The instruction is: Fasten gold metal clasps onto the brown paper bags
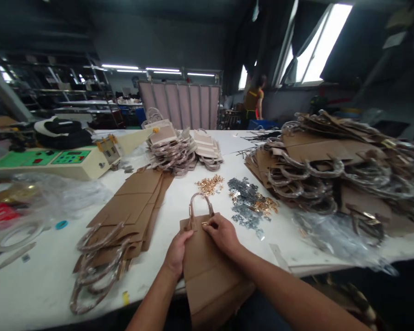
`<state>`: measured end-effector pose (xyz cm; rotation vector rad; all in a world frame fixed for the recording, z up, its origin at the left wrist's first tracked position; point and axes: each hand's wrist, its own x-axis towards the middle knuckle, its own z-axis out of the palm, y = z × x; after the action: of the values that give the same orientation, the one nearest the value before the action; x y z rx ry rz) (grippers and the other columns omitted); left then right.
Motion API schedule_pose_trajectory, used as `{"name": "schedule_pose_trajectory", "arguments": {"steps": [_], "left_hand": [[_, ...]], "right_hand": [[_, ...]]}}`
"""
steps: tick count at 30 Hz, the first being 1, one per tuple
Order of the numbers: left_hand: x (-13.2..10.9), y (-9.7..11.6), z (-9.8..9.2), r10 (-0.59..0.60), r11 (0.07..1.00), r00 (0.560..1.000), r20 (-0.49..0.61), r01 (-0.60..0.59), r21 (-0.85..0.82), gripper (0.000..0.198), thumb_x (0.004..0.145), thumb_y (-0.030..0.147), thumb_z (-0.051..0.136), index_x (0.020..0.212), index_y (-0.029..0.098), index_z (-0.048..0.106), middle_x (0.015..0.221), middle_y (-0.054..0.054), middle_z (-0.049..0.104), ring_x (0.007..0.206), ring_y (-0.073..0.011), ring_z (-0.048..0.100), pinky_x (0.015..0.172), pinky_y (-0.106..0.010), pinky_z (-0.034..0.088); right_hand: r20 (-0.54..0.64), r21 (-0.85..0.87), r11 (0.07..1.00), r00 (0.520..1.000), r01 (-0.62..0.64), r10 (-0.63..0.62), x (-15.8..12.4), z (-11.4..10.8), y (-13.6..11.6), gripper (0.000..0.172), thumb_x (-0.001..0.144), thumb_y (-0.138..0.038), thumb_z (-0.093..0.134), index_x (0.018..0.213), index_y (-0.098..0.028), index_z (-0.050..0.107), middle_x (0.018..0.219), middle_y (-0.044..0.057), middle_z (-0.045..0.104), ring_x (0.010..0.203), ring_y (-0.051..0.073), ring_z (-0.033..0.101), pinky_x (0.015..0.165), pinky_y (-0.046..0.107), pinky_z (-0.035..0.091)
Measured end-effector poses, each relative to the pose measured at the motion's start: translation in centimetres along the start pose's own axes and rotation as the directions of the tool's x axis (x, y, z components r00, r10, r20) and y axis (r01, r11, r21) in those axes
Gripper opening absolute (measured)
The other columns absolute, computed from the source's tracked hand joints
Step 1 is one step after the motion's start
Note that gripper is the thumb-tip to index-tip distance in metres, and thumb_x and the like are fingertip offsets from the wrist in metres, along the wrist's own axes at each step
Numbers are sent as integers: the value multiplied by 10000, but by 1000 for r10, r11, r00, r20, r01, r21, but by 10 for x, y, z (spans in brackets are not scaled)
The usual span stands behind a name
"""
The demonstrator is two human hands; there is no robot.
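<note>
A brown bag panel (207, 271) with a plastic-wrapped handle (200, 196) lies over the table's front edge, its handle end away from me. My left hand (176, 253) grips the panel's left edge, thumb on top near the handle's base. At the upper right of the panel, my right hand (224, 232) is closed in a pinch on a small gold metal piece (205, 224), partly hidden by the fingers. Beyond the handle lie a pile of gold metal pieces (209, 185) and a pile of grey metal plates (244, 195).
Stacked brown panels with handles (127, 202) lie at left, and a taller heap (331, 151) stands at right beside clear plastic (338, 239). Paler handled pieces (174, 147) sit at the back. A machine with a green panel (51, 158) stands back left. Another person (253, 103) is far off.
</note>
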<state>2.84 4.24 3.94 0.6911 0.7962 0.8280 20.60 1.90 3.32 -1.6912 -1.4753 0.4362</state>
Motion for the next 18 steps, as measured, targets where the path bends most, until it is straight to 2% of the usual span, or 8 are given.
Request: {"name": "schedule_pose_trajectory", "arguments": {"steps": [4,6,8,10,13,14,16,18], "left_hand": [[-4,2,14,85,972,995,-51,-71,224,399,747,305,747,1113,155,689,863,-85,803,796,-277,769,722,-369,603],[-4,1,18,181,898,978,-101,-123,424,405,724,339,767,1081,167,684,906,-92,800,852,-301,762,769,-396,600],[-2,-3,17,325,753,938,-120,-180,633,444,728,395,756,1106,182,664,1033,-111,784,976,-329,740,866,-435,583],[1,-6,11,489,550,866,-103,-214,807,569,762,453,712,1246,177,601,1239,-152,713,1161,-353,669,1002,-477,526],[7,-9,-1,654,218,757,7,-197,956,671,827,466,606,1381,105,495,1425,-232,559,1356,-371,517,1132,-502,419],[9,-9,-3,667,113,742,66,-188,976,631,846,452,575,1365,99,508,1435,-236,541,1375,-372,490,1145,-501,402],[9,-7,-5,639,-57,750,169,-173,983,486,872,419,543,1271,142,574,1388,-197,578,1337,-367,500,1132,-495,404],[8,-5,-3,602,-118,773,198,-159,980,347,882,399,553,1160,199,613,1278,-139,641,1230,-352,546,1071,-488,433]], "right_hand": [[-39,-18,999,999,-34,34,-7,-5,-2,91,849,-354,754,849,-262,749,880,-14,757,814,183,695,715,269,490],[-44,-24,1000,999,-17,16,-17,-16,3,80,817,-312,776,887,-274,767,887,-21,760,815,173,697,721,253,497],[-50,-37,999,999,11,-13,-30,-35,15,142,808,-260,770,947,-287,775,901,-31,757,821,153,696,746,233,506],[-78,-72,997,997,9,-14,-42,-63,36,159,831,-229,735,979,-274,771,908,-22,750,828,148,693,775,232,515],[-163,-159,984,985,-78,51,-48,-116,81,156,891,-230,653,1005,-230,759,952,22,742,838,172,686,802,281,527],[-193,-189,975,978,-118,81,-46,-134,97,177,906,-234,628,1028,-219,755,992,40,740,847,182,685,813,303,528],[-230,-243,953,965,-181,124,-39,-163,126,232,914,-256,619,1105,-218,744,1133,70,723,894,198,685,840,335,526],[-232,-286,935,962,-209,144,-30,-180,146,275,921,-302,626,1165,-234,734,1242,82,694,993,217,678,878,346,518]]}}
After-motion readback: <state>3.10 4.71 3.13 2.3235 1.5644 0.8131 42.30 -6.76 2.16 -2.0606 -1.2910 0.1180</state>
